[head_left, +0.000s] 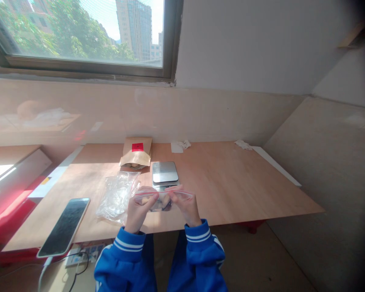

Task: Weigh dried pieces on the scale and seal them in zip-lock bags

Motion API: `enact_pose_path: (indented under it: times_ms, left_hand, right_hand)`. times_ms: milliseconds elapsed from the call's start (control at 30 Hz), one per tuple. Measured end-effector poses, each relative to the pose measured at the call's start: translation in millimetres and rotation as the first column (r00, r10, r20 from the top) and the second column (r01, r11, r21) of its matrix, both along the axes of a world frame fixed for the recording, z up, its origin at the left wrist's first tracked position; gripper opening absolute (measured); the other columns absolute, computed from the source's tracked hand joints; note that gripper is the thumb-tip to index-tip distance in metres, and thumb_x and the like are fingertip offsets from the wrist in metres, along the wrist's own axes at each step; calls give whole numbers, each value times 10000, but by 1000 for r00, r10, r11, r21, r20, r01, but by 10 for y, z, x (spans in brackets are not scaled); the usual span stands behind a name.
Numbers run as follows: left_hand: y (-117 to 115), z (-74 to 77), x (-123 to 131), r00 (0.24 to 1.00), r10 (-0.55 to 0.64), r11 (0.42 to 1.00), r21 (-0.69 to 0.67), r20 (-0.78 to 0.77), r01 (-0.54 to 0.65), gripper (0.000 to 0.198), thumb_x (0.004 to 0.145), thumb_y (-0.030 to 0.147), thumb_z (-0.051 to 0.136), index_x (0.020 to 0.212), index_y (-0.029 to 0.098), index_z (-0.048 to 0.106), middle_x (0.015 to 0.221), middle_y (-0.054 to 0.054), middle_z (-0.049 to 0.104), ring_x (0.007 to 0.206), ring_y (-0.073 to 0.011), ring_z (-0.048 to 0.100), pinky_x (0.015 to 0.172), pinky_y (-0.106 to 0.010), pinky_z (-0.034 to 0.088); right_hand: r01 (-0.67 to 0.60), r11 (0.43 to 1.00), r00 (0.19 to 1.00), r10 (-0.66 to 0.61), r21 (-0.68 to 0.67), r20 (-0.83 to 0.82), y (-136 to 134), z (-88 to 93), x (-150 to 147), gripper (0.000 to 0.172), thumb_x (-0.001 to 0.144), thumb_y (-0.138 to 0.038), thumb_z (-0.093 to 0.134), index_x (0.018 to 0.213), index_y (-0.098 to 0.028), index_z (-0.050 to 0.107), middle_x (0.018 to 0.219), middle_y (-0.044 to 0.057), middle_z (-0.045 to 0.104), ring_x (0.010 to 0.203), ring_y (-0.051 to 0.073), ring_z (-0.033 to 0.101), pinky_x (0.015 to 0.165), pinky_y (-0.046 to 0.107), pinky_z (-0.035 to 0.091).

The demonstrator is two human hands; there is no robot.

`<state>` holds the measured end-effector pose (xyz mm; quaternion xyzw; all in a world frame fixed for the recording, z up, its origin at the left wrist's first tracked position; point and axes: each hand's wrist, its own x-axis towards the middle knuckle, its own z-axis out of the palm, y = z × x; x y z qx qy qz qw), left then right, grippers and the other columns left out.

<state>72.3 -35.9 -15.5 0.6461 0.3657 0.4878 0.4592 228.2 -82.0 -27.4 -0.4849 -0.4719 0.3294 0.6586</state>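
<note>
Between both hands I hold a clear zip bag [160,204] with a red line along its top edge and pale, lumpy pieces inside. My left hand [141,207] pinches the zip strip on the left, thumb on the near side. My right hand [185,202] pinches the same strip further right. Just beyond the bag stands a kitchen scale [165,172] with a bare metal plate, its front partly hidden by the bag and hands. Beside my left hand lies a crumpled pile of clear plastic bags [114,198].
A brown paper pouch [136,153] with a red label stands behind the scale. A phone [65,227] with a cable lies at the table's front left edge. White scraps [179,146] and a crumpled tissue [243,144] lie along the back of the wooden table [231,182].
</note>
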Motion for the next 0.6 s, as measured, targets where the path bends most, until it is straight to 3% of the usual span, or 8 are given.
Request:
enact_pose_path:
  times_ms: [167,367,467,600]
  left_hand:
    - [-7,-26,9,999,52,999,-5,8,-52,139,756,293,667,782,159,690,858,-59,648,862,-192,605,808,-313,471]
    - [0,30,-2,996,-89,996,15,13,88,133,773,280,653,803,160,700,881,-69,660,905,-202,607,849,-328,466]
    - [-6,59,8,996,-88,995,37,-9,88,129,763,282,663,776,159,700,848,-68,658,876,-198,611,827,-322,472]
    - [-25,81,37,998,-61,998,29,-12,61,154,757,306,663,748,155,696,807,-66,657,825,-193,615,780,-311,482]
  right_hand:
    - [51,998,998,-52,29,36,8,20,-22,156,778,-343,668,790,-196,717,825,53,688,827,206,648,793,345,525]
    - [-108,994,994,108,31,5,3,45,-10,182,802,-368,642,835,-201,705,974,63,696,955,216,634,914,380,487]
    - [-159,986,987,158,52,25,0,60,-32,200,790,-374,655,891,-209,703,982,59,694,963,217,628,913,382,490]
    - [-97,992,995,95,80,31,3,87,-94,150,792,-343,655,843,-213,708,885,46,697,887,207,635,856,367,507]
